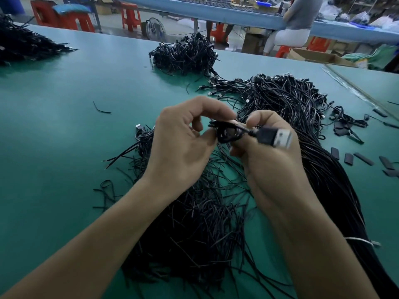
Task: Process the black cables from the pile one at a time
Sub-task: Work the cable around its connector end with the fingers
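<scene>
Fingers (216,108) of left hand (181,143) and right hand (265,160) curled over green table (64,93), above long black cable pile (291,100), both pinching one small coiled black cable (227,133). Its silver-tipped black USB plug (275,138) pokes right. Probably best: pinch loops tight so coil can't spring.

I'm in a factory assy hall: long green bench (64,87) w/ cable piles (185,55), conveyor (216,9), red stools (129,15), cartons (319,56).
</scene>
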A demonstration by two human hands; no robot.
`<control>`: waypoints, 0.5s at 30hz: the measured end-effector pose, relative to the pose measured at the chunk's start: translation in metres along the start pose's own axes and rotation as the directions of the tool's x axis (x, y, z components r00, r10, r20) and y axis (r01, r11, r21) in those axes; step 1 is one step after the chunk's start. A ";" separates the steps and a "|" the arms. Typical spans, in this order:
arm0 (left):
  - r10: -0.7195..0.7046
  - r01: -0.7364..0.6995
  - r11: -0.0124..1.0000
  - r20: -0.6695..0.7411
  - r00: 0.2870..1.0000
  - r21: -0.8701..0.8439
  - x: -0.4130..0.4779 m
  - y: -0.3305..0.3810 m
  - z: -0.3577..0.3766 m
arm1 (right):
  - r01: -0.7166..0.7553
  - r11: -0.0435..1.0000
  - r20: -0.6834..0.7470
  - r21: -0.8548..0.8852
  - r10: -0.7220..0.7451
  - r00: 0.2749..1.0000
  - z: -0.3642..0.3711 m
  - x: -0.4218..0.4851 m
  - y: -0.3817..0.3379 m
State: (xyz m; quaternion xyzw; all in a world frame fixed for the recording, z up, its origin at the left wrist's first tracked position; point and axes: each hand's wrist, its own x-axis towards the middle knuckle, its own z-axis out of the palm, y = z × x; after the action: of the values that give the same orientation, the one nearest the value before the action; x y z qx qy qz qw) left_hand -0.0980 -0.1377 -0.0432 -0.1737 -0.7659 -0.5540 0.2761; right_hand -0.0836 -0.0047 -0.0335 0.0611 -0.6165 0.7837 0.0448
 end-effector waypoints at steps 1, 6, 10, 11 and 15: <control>0.015 -0.013 0.999 -0.039 0.999 0.043 -0.001 0.000 0.001 | -0.035 0.998 0.034 0.049 0.033 0.999 -0.001 -0.001 -0.002; -0.142 0.146 0.989 -0.163 0.976 0.016 0.000 -0.005 -0.003 | 0.024 1.000 0.034 -0.017 -0.023 0.999 -0.002 0.000 -0.007; -0.372 0.366 0.899 0.023 0.928 -0.240 -0.001 -0.001 0.003 | 0.169 0.966 0.048 -0.196 -0.162 0.986 0.001 0.001 -0.004; -0.390 0.390 0.874 0.061 0.919 -0.291 -0.001 0.000 0.005 | 0.192 0.950 0.045 -0.244 -0.187 0.981 0.000 0.001 -0.003; -0.355 0.394 0.865 0.177 0.918 -0.309 0.000 0.002 0.005 | 0.230 0.868 0.015 -0.441 -0.250 0.968 -0.007 0.003 0.002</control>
State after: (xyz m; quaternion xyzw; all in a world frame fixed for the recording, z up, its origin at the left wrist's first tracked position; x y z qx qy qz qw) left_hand -0.0979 -0.1328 -0.0432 -0.0977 -0.6926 -0.7096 0.0851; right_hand -0.0867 0.0019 -0.0365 0.1089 -0.7636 0.6140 0.1674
